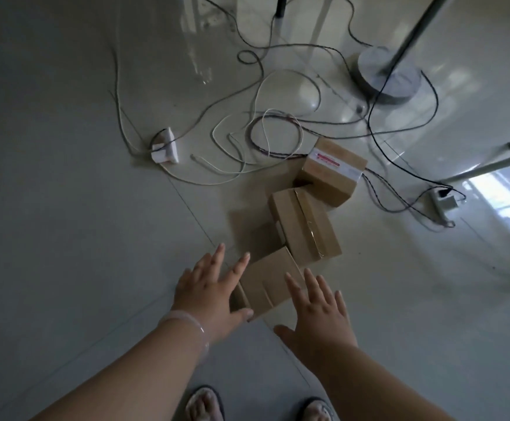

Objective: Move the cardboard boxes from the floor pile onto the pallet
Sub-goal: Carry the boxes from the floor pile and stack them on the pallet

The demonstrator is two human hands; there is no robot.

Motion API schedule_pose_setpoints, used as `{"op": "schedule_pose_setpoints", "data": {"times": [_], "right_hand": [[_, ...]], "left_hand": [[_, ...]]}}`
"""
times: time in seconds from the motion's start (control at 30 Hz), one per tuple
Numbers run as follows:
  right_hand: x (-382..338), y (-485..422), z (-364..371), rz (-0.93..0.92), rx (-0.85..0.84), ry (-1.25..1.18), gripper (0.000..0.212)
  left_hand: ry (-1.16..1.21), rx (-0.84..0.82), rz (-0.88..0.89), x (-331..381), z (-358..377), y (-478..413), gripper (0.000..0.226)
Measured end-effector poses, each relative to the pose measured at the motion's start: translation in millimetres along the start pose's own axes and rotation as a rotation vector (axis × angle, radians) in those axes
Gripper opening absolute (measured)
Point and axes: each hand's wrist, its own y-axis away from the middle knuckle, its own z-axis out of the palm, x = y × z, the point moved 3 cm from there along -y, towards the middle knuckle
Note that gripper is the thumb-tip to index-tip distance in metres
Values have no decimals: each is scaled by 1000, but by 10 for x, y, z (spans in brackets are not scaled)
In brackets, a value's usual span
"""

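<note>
Three brown cardboard boxes lie in a row on the grey tiled floor. The nearest box point(267, 282) sits between my hands. My left hand point(211, 291) is spread at its left side, thumb by the box's near corner. My right hand point(317, 311) is spread flat over its right near edge, fingers straight. Neither hand grips it. Behind it lies a taped middle box point(305, 226). Farther back is a box with a red and white label point(332, 170). No pallet is in view.
Tangled black and white cables point(266, 129) cover the floor behind the boxes. A white power strip point(164, 147) lies at the left, another power strip point(443, 200) at the right. A round stand base point(387, 75) with a pole stands at the back right. My feet point(205, 404) are at the bottom.
</note>
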Motion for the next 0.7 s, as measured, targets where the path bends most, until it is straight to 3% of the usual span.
{"op": "schedule_pose_setpoints", "data": {"times": [0.43, 0.6, 0.7], "right_hand": [[764, -1362, 1473, 57, -30, -192, 84], [781, -1642, 1534, -32, -2, -123, 88], [797, -1672, 1495, -39, 31, -72, 94]], "left_hand": [[-71, -214, 13, 176, 1603, -1778, 85], [-96, 1, -79, 64, 1835, -1698, 89], [-18, 1, -117, 69, 1901, -1611, 94]]}}
